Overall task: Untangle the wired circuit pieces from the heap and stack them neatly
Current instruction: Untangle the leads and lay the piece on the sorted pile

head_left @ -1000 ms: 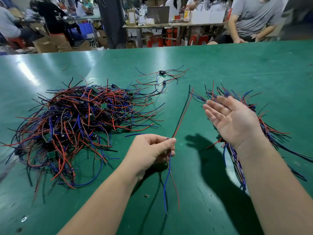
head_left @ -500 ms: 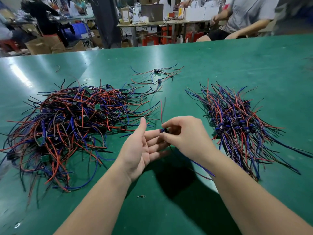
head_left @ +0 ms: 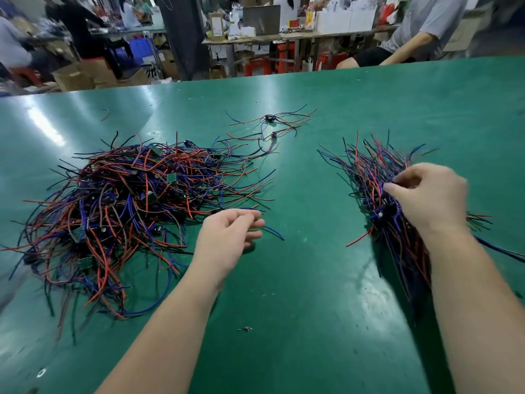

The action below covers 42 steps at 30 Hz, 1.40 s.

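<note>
A big tangled heap of wired circuit pieces [head_left: 122,211], with red, blue and black wires and small green boards, lies on the left of the green table [head_left: 298,294]. At the right lies the stack of sorted pieces [head_left: 366,166], its wires running roughly one way. My right hand [head_left: 426,197] is on top of that stack, thumb and curled fingers pinching a wired piece against it. My left hand [head_left: 227,237] hovers by the heap's right edge with loosely curled fingers and holds nothing. A blue wire end [head_left: 274,233] pokes out beside it.
A few loose wired pieces [head_left: 270,120] lie apart at the middle back. A tiny scrap [head_left: 245,329] sits near the front. Beyond the table's far edge are a seated person [head_left: 420,27], benches, boxes and red stools.
My right hand carried the pinched piece from the middle over to the stack on the right. My left hand let go and drifted toward the heap.
</note>
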{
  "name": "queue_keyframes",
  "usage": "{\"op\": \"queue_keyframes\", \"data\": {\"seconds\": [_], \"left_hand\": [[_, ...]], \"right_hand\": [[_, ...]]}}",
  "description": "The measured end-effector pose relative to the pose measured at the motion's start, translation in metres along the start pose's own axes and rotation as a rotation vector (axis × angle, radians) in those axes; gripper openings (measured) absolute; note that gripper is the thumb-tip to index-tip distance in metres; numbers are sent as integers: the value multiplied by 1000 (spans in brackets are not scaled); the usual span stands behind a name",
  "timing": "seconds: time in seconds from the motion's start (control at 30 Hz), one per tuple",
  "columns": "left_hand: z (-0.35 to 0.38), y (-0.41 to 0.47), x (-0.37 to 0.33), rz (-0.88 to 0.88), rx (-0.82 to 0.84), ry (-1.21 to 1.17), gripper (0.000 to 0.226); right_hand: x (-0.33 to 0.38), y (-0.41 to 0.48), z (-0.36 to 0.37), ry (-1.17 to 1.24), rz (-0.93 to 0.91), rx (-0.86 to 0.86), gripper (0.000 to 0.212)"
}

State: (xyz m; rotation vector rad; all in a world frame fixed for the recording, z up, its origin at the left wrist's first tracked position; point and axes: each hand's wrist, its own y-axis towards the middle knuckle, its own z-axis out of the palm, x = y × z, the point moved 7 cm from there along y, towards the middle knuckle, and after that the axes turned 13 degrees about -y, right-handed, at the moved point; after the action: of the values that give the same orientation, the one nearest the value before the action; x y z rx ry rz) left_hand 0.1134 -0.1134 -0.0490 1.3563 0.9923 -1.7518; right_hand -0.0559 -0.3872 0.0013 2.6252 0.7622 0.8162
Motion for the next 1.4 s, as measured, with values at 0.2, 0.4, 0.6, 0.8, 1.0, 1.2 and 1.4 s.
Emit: {"op": "queue_keyframes", "data": {"seconds": [0.2, 0.4, 0.6, 0.8, 1.0, 1.2, 1.4], "left_hand": [[3, -3, -5, 132, 15, 165, 22], [14, -11, -9, 459, 76, 706, 28], [26, -1, 24, 352, 188, 1202, 61], [20, 4, 2, 483, 46, 1265, 12], [6, -3, -14, 545, -164, 1299, 22], [-4, 3, -6, 390, -163, 1405, 33], [-11, 9, -12, 348, -200, 1448, 33]], "right_hand": [[-5, 3, 17, -160, 38, 91, 21], [4, 0, 9, -193, -40, 131, 14], [37, -17, -10, 183, -62, 80, 11], [81, -43, 3, 460, -179, 299, 11], [108, -77, 30, 305, -351, 519, 12], [118, -90, 38, 287, -382, 591, 14], [121, -95, 41, 291, -378, 640, 13]]}}
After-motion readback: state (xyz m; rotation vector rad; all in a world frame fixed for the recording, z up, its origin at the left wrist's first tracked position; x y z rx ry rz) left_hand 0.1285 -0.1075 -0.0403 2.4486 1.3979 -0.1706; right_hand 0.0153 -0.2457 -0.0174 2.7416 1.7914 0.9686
